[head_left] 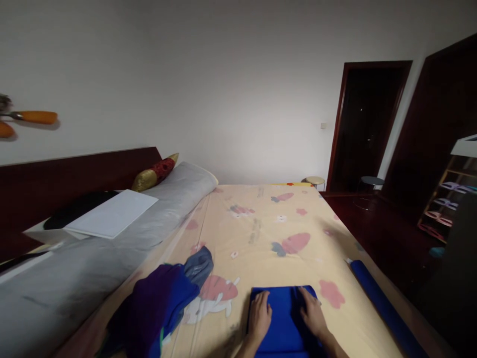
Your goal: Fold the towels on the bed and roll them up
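A folded blue cloth [283, 318] lies at the bottom of the frame, right of centre, flat on a pale yellow bed sheet [257, 266] printed with carrots, rabbits and flowers. Both hands rest on it, palms down: the left hand [260, 318] along its left side, the right hand [312, 314] along its right side. Their fingers are loosely bent, tips on the fabric and pointing toward the top of the frame; neither hand is clenched or pinching the cloth, and a strip of blue shows between them.

In the lower right, a long blue roll [378, 301] lies slantwise near the edge of the bed, apart from the right hand. In the lower left, a crumpled heap of purple, blue and grey clothes [160, 298] sits on the sheet, apart from the left hand.

At the left of the frame, grey bedding [175, 204] runs below a dark headboard [82, 171], with a white board [114, 214] and a red and gold cushion [156, 172] on it. In the upper right stands a dark door [367, 129], and at the right edge a rack [462, 171] holds slippers [445, 204]
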Demonstrator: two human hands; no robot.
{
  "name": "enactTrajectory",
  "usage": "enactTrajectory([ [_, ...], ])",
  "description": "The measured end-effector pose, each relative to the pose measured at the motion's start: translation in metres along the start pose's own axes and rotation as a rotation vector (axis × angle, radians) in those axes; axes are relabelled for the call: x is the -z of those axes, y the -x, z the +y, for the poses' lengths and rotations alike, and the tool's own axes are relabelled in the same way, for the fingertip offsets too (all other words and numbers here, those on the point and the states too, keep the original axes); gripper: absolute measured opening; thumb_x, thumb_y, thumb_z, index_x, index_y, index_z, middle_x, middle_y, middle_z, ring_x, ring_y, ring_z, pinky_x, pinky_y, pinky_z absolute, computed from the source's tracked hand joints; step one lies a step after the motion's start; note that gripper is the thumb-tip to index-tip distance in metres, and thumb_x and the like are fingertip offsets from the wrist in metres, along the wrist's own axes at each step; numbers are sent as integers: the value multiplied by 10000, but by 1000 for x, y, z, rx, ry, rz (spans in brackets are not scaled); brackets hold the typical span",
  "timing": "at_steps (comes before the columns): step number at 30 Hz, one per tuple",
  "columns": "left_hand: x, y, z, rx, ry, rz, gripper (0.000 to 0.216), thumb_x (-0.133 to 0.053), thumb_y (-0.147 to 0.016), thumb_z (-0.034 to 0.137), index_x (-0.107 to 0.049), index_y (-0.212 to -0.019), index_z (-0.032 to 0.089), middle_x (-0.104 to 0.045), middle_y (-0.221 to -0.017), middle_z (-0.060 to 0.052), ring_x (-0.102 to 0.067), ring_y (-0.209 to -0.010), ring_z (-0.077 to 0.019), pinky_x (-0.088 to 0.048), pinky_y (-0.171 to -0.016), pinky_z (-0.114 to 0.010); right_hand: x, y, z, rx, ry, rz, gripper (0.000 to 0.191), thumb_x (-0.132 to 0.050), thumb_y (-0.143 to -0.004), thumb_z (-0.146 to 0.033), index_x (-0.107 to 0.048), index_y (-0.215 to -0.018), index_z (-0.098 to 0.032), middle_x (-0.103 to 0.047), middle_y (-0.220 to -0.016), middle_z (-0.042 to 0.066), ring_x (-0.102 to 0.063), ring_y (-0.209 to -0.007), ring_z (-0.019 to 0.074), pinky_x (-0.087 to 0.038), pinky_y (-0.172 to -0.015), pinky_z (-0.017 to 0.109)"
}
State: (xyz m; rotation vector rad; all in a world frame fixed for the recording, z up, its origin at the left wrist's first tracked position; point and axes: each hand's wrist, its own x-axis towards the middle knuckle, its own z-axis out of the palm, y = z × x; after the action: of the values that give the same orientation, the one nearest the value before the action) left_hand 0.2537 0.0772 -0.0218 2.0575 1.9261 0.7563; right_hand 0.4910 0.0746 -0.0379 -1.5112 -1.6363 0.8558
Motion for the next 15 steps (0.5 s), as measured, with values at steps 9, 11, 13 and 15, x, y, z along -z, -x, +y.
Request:
enactTrajectory([
  [9,-4,13,-1,-214,-196,-439,630,-287,-925,418,-88,-1502,262,-126,-1599,0,-123,-1482,-220,-149,-1208,-547,-21,5,-1,237,469,-273,602,-321,-928,-571,-311,-1467,-303,-231,-1562,44,-202,-1454,254,-201,-1169,543],
  [11,9,11,-22,-131,-280,-382,616,-241,-934,478,-99,-1493,263,-136,-1596,-12,-128,-1480,-233,-134,-1198,-572,-5,4,15,176,542,-178,631,-299,-923,-613,-315,-1465,-292,-244,-1557,51,-217,-1448,259,-215,-1166,546],
  [13,23,10,-41,-74,-339,-325,595,-238,-937,479,-134,-1486,274,-161,-1590,-14,-151,-1475,-231,-156,-1190,-565,12,4,31,103,581,-102,652,-285,-917,-638,-326,-1460,-281,-265,-1551,53,-228,-1443,258,-214,-1167,546],
  [15,33,10,-53,-54,-358,-281,566,-288,-933,438,-198,-1476,304,-210,-1579,-3,-199,-1465,-226,-204,-1178,-546,27,6,43,57,592,-79,659,-276,-917,-641,-332,-1459,-269,-282,-1545,59,-238,-1440,256,-215,-1164,553],
])
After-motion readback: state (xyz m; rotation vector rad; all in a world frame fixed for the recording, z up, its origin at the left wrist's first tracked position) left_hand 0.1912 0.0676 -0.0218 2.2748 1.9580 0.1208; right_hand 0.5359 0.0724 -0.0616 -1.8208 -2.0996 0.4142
